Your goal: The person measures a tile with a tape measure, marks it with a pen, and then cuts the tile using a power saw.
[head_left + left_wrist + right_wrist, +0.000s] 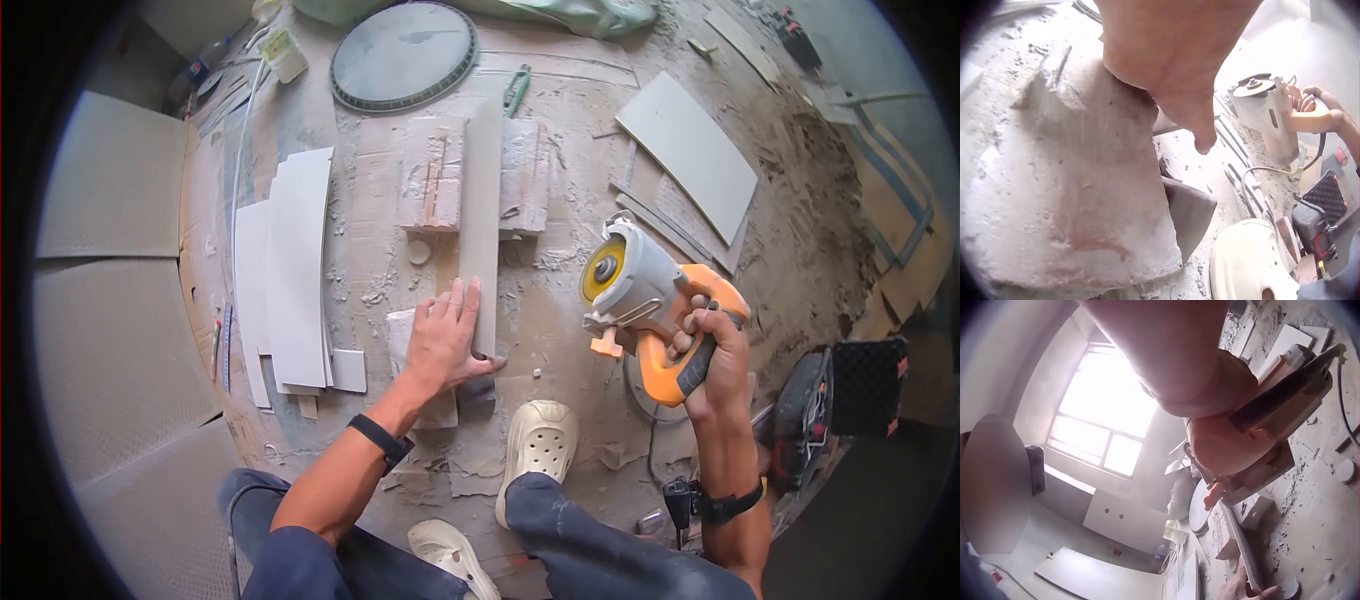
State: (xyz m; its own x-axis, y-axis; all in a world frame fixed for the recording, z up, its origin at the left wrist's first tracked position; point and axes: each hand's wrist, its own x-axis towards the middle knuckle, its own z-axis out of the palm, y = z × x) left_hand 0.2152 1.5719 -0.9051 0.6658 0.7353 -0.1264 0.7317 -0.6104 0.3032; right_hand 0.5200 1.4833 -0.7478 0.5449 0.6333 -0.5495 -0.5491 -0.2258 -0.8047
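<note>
My right hand (708,350) grips the dark rear handle of an orange and grey handheld tile saw (640,270). Its yellow disc (603,268) faces left, and the saw is held up off the floor, right of a long narrow tile strip (481,220). That strip lies across two chalky blocks (432,175). My left hand (440,338) rests on the strip's near end, fingers straight along it and thumb stretched out at the end edge. In the left wrist view a dusty block (1085,194) sits below this hand, and the saw shows at the right.
White cut tile pieces (298,270) are stacked at the left. A round dark-rimmed lid (404,57) lies at the back, with green-handled pliers (517,90) nearby. Another tile (690,155) lies back right. An open tool case (810,410) stands right. My clog (540,445) is close to the strip.
</note>
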